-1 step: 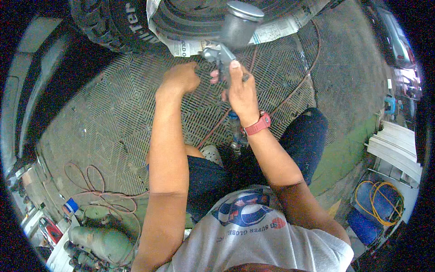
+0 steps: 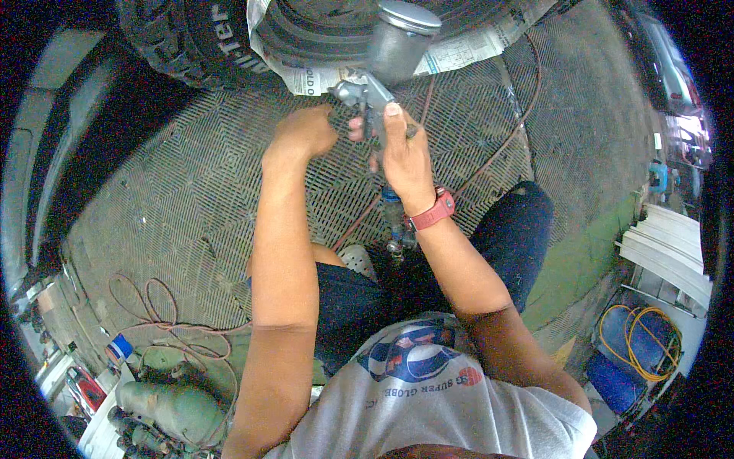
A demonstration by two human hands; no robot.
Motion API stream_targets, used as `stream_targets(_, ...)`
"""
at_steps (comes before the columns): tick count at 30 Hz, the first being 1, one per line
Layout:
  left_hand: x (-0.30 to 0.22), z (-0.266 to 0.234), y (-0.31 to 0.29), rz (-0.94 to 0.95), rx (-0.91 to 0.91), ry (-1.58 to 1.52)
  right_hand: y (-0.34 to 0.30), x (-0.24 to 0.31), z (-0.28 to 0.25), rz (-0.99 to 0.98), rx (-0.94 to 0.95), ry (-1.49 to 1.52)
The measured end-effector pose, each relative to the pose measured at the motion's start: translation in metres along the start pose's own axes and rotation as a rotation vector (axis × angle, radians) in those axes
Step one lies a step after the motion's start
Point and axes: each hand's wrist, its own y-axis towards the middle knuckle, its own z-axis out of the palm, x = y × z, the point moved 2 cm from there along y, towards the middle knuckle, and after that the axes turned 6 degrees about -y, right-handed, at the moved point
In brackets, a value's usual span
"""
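Observation:
My right hand, with a red watch on its wrist, is wrapped round the handle of a grey metal spray gun. The gun's round, lidded cup stands tilted on top. Below the grip hang a blue fitting and a metal connector. To the left, my left hand is closed with its fingers curled away from view, so whatever it may hold is hidden. Just beyond both hands lies a wheel, its black rings bordered by newspaper.
A thick-treaded tyre stands at the far left. The floor mat is ribbed, and a reddish hose crosses it. Coils of hose lie near a green tank. At right are a yellow cable and white panels.
My right hand and the spray gun have shifted slightly to the left. The left hand stays in nearly the same place.

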Motion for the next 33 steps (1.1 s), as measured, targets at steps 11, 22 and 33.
stream_targets(11, 0.006, -0.001, 0.005, 0.042, -0.041, 0.002, 0.025, -0.037, -0.030, 0.083, -0.240, -0.102)
stream_targets(22, -0.004, -0.003, 0.003, 0.049, -0.027, -0.029, 0.035, -0.041, -0.115, -0.058, -0.590, -0.255)
stream_targets(33, -0.006, -0.004, 0.010, 0.042, 0.008, 0.006, 0.027, 0.002, -0.140, -0.158, -0.770, -0.067)
